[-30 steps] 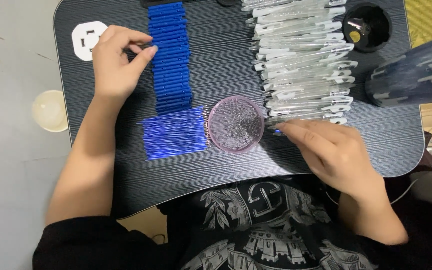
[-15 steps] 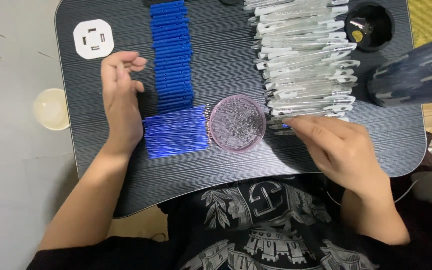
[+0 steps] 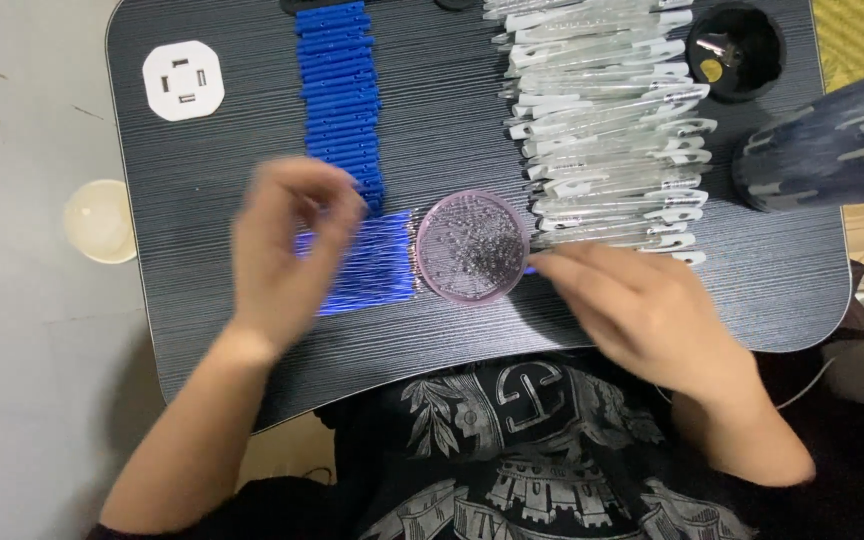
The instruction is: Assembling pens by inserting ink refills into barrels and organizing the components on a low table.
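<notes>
While we sit at the dark lap table (image 3: 202, 330), our left hand (image 3: 287, 255) hovers blurred over the loose blue sticks (image 3: 372, 265), fingers bent; we cannot tell if it pinches one. Our right hand (image 3: 642, 310) rests just right of the round dish of small beads (image 3: 472, 246), fingertips together on what seems a blue piece. Farther, blue sticks in a column (image 3: 342, 100) and clear tubes (image 3: 607, 120) lie sorted within easy reach.

The dark, ridged tabletop (image 3: 202, 180) carries a round dish of tiny beads (image 3: 473, 246) between the left grip (image 3: 287, 250) and right grip (image 3: 642, 305). Blue sticks (image 3: 337, 80) lie beyond and beneath the left grip, clear tubes (image 3: 607, 120) beyond the right. A white socket plate (image 3: 184, 80) sits far beyond the left.
</notes>
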